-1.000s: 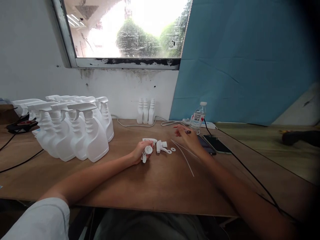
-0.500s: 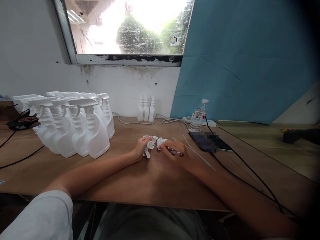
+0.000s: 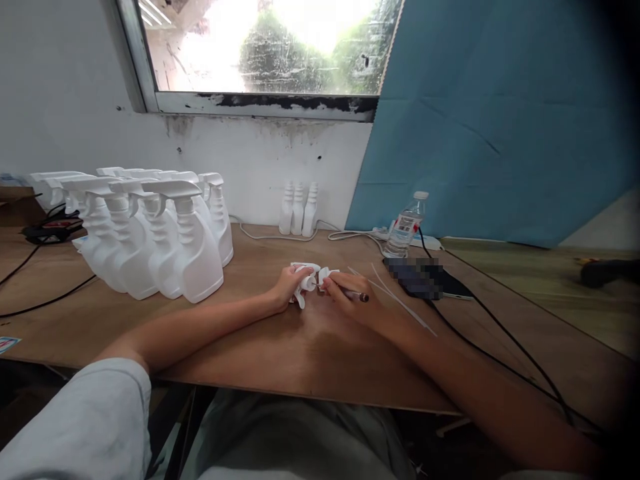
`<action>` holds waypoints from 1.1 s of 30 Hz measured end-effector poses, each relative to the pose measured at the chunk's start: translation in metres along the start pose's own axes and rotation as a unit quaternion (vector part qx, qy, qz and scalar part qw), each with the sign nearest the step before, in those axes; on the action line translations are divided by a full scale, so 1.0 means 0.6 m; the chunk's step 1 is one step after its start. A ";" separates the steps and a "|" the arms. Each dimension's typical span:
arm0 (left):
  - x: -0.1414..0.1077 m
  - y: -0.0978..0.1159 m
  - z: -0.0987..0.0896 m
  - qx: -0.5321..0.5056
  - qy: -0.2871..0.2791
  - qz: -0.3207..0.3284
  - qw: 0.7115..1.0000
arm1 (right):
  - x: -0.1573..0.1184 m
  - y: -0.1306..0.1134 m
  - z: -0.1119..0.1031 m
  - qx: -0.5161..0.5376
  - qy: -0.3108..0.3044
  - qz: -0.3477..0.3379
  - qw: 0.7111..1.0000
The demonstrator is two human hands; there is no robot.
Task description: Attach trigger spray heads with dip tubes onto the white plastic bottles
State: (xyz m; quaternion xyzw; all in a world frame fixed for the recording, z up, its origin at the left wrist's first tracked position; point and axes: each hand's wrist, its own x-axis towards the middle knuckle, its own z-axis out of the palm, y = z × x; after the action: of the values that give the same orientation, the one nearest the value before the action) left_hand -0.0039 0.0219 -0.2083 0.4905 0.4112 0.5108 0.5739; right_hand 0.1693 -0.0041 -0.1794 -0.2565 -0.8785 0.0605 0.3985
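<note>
My left hand (image 3: 285,288) is closed around a white trigger spray head (image 3: 309,283), its round opening turned toward my right hand. In my right hand (image 3: 347,299) is a slim tool with a dark brown handle (image 3: 363,297), like a small screwdriver. Its thin tip points left and meets the spray head's opening; how deep it reaches I cannot tell. Another white plastic piece (image 3: 325,273) shows just beyond my right fingertips, and whether they hold it is unclear. Thin clear tubes (image 3: 405,307) lie on the table right of my right hand.
Several white spray bottles (image 3: 197,260) stand grouped at left on the wooden table (image 3: 250,360). Three headless white bottles (image 3: 298,210) are by the wall. At right are a water bottle (image 3: 406,223), a phone (image 3: 415,279) and black cables (image 3: 500,343).
The view has tipped slightly down and left, so everything sits a little higher and further right. Both hands keep their hold, with the tool's tip still at the spray head.
</note>
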 end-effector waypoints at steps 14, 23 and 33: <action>0.001 -0.002 0.007 0.025 0.008 -0.016 1.000 | 0.007 0.003 -0.021 -0.025 -0.088 -0.023 0.996; 0.002 0.008 0.002 -0.009 0.020 -0.008 1.000 | 0.004 0.012 -0.011 0.164 -0.050 0.130 0.977; 0.013 -0.001 0.002 -0.051 0.051 -0.001 0.997 | -0.004 0.013 0.001 0.185 -0.006 0.132 0.974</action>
State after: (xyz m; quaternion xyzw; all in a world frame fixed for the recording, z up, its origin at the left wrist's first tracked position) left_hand -0.0016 0.0292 -0.2084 0.4334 0.4140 0.5545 0.5773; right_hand 0.1735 0.0017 -0.1838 -0.2917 -0.8126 0.2761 0.4224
